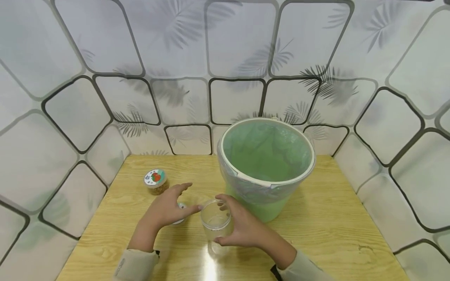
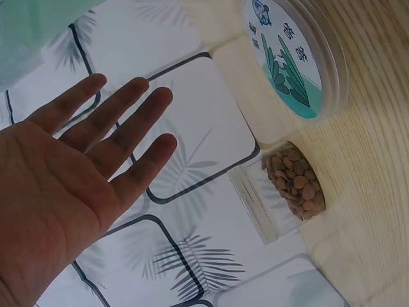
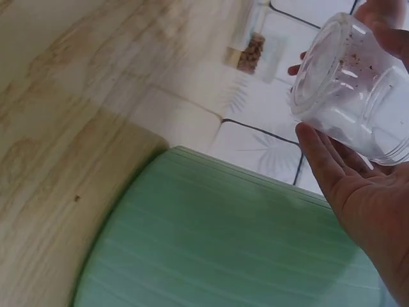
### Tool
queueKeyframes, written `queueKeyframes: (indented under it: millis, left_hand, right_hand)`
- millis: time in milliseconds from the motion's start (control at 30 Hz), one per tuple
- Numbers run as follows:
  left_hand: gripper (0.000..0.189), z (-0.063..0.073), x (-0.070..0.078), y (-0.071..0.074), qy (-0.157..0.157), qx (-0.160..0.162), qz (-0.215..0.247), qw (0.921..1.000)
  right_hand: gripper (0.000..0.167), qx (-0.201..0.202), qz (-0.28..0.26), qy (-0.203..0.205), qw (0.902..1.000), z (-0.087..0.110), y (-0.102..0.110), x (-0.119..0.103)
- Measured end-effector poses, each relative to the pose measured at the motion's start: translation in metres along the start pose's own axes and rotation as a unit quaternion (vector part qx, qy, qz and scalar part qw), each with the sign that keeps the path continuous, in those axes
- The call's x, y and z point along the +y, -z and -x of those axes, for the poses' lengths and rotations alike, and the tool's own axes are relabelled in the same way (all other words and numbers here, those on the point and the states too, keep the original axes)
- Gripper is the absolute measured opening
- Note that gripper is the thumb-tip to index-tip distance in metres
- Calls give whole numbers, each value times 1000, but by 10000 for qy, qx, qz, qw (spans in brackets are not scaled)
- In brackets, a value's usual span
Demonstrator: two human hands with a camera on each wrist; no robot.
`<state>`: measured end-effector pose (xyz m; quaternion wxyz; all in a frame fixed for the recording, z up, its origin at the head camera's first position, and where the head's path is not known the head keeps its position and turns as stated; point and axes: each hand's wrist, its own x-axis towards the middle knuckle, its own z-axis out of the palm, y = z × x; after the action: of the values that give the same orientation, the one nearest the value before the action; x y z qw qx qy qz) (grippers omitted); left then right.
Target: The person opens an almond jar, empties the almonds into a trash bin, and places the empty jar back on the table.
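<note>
Just to the near left of the green bin (image 1: 263, 210), my right hand (image 1: 242, 228) grips a clear jar (image 1: 215, 222) flecked with brown crumbs, fingers and thumb curved round its sides. Farther left of the bin, my left hand (image 1: 168, 207) is spread, its thumb by the jar's rim; I cannot tell whether they touch. Well left of the bin, a tomato-labelled container (image 1: 156, 181) stands on the wood-grain table (image 1: 334, 218).

Bright, soft light falls all around here, leaving a white glare on the tabletop (image 1: 210, 267). The head view stretches toward its sides; both wrist views look dimmer, the right softly blurred.
</note>
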<state>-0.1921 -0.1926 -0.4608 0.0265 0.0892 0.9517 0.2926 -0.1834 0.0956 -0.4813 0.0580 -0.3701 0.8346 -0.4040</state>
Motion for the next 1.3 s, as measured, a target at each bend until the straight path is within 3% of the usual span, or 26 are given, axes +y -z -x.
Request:
queueKeyframes:
  millis: [633,900,1300]
  left_hand:
    - [96,6,-10,3,186,-150,231,9994]
    - [96,6,-12,3,305,-178,292,9990]
    - [99,5,-17,0,229,-120,229,9994]
  right_hand:
    - [113,-473,53,-536,9974,-13,-23,21]
    - [112,-489,54,-491,9976,-16,-29,26]
    - [110,-472,15,-643,9968,-16,-33,32]
